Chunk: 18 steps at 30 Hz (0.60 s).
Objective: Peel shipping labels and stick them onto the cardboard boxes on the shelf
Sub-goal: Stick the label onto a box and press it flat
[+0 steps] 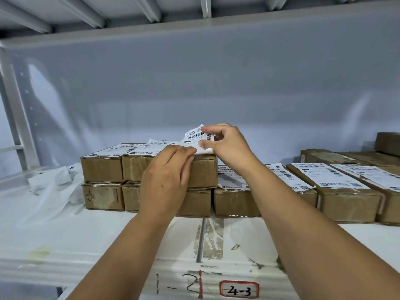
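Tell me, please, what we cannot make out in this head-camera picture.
- Head view: print on the label pinched by the right hand is too small to read.
- Left hand: its own back hides whether the fingers pinch or press the label.
- Lower stacked boxes: tops hidden by the upper boxes.
- Rightmost box: cut off by the frame edge.

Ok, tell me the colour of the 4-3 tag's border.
Red border on the tag, head view.
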Available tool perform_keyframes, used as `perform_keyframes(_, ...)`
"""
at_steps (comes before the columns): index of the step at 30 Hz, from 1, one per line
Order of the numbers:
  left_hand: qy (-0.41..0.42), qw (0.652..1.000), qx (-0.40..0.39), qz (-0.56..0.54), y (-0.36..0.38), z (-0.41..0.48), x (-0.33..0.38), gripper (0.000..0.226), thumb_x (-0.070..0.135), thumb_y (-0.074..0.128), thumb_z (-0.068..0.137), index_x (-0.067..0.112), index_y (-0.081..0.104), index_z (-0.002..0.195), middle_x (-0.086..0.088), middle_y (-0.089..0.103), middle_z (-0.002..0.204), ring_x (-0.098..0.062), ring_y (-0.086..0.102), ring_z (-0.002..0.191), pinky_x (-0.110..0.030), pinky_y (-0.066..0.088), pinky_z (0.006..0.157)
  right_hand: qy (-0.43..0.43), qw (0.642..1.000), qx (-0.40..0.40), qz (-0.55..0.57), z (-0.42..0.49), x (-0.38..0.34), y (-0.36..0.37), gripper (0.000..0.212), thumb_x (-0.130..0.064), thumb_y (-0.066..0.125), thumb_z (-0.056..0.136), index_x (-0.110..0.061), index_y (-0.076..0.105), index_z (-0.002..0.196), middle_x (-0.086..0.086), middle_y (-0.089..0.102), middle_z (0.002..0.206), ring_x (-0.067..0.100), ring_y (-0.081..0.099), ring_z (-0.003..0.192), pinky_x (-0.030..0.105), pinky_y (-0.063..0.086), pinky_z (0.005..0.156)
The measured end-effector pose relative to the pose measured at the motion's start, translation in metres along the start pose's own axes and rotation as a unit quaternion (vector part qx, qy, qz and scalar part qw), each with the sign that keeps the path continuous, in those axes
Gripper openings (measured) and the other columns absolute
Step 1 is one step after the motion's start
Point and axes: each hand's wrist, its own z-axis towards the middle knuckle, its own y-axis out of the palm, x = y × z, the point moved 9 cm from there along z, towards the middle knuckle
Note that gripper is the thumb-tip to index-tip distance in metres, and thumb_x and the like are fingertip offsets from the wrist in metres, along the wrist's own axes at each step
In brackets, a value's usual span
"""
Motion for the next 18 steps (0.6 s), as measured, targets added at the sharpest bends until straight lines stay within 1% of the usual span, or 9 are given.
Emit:
perform_keyframes(3,0.008,1.0,-0.009,-0.003,0.0019,-0.0006,0.0007,0.031,0.023,0.044,0.093,0.011,0.071,0.101,-0.004,0.066,0.093,-0.015,0.057,0.086,-0.025,0.045,0.073,-0.009,1.0,-0.007,-0.024,-0.0004,-0.0017,0.0006,0.04,-0.017,0.073,0.081,-0.019,0.064,0.12,-0.006,0.052,0.117,0.0,0.046,0.074,0.019,0.038,0.081)
perform_keyframes(8,0.016,0.999,-0.027,-0.021,0.0047,-0.0014,0.0026,0.032,0.024,0.044,0.093,0.01,0.072,0.098,-0.005,0.064,0.092,-0.023,0.061,0.086,-0.035,0.052,0.071,-0.01,0.999,-0.015,-0.045,-0.0015,-0.0016,0.0006,0.045,-0.02,0.072,0.082,-0.019,0.061,0.125,-0.007,0.049,0.119,-0.001,0.046,0.081,0.017,0.036,0.083)
perform_keyframes(11,0.01,0.999,-0.037,-0.031,0.0058,-0.0018,0.0023,0.031,0.024,0.043,0.093,0.011,0.071,0.098,-0.004,0.062,0.093,-0.023,0.06,0.088,-0.038,0.052,0.069,-0.011,0.999,-0.017,-0.046,-0.0029,-0.0028,0.0003,0.047,-0.019,0.072,0.082,-0.019,0.059,0.127,-0.007,0.049,0.122,-0.002,0.046,0.081,0.018,0.037,0.084)
perform_keyframes(15,0.007,0.999,-0.043,-0.032,0.0057,-0.0017,0.0027,0.031,0.021,0.043,0.092,0.011,0.07,0.099,-0.004,0.061,0.093,-0.021,0.058,0.088,-0.035,0.05,0.069,-0.009,0.999,-0.019,-0.036,-0.0037,-0.0043,0.0005,0.05,-0.018,0.072,0.081,-0.018,0.058,0.129,-0.005,0.049,0.123,-0.001,0.048,0.082,0.02,0.042,0.085)
perform_keyframes(16,0.009,0.998,-0.048,-0.027,0.0065,-0.0016,0.0031,0.029,0.02,0.043,0.092,0.011,0.07,0.1,-0.004,0.06,0.093,-0.02,0.056,0.088,-0.033,0.048,0.07,-0.009,0.999,-0.023,-0.037,-0.004,-0.0049,0.0014,0.051,-0.017,0.073,0.081,-0.018,0.058,0.129,-0.005,0.049,0.124,0.0,0.05,0.086,0.021,0.043,0.087)
perform_keyframes(18,0.018,0.998,-0.06,-0.012,0.0097,-0.002,0.0043,0.026,0.01,0.047,0.089,0.013,0.069,0.103,-0.004,0.058,0.093,-0.018,0.051,0.089,-0.027,0.04,0.072,-0.009,0.998,-0.033,-0.044,-0.0046,-0.006,0.003,0.052,-0.016,0.073,0.08,-0.017,0.058,0.129,-0.005,0.049,0.127,0.006,0.054,0.098,0.025,0.045,0.095)
